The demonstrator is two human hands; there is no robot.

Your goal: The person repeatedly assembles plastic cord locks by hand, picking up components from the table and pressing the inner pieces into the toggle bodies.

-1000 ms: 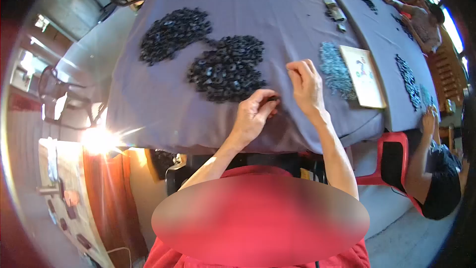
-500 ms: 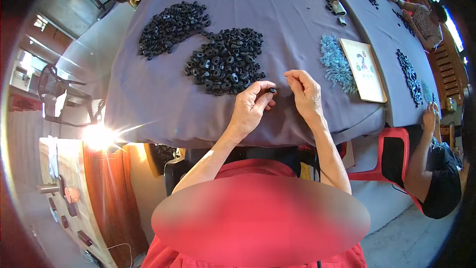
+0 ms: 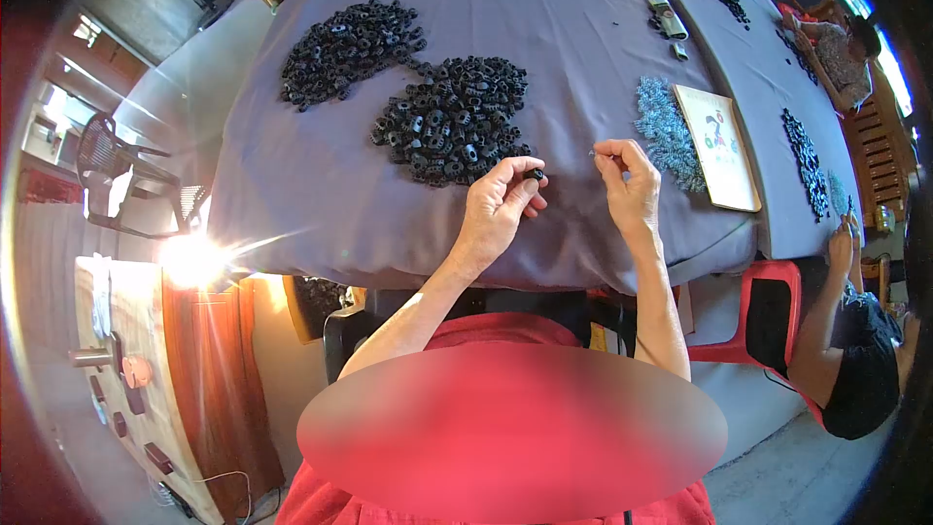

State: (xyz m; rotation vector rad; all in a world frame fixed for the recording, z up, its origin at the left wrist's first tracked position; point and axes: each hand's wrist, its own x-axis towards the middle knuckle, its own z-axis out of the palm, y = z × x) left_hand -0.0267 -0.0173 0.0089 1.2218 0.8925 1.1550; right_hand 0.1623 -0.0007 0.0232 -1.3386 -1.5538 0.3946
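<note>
Between the thumb and fingers of my left hand (image 3: pixel 494 209) is a small black piece (image 3: pixel 534 174). This hand is just below the nearer pile of black pieces (image 3: pixel 452 122); a second black pile (image 3: pixel 350 49) lies farther back on the left. My right hand (image 3: pixel 630 185) is apart from it to the right, thumb and forefinger pinched on a tiny light-coloured item (image 3: pixel 595 153) too small to name. Right of that hand lies a heap of thin pale blue pieces (image 3: pixel 669 134), beside a flat book or board with printed figures (image 3: pixel 717 148).
Grey cloth (image 3: pixel 564 58) covers the table. A light packet (image 3: pixel 666 15) lies toward the back. At the right, a person in black (image 3: pixel 855 360) and another person (image 3: pixel 844 58) sit near more black pieces (image 3: pixel 805 163). A red chair (image 3: pixel 753 321) stands at the near right.
My right hand has moved to the right, away from my left hand, still pinched. My left hand keeps its hold on the black piece.
</note>
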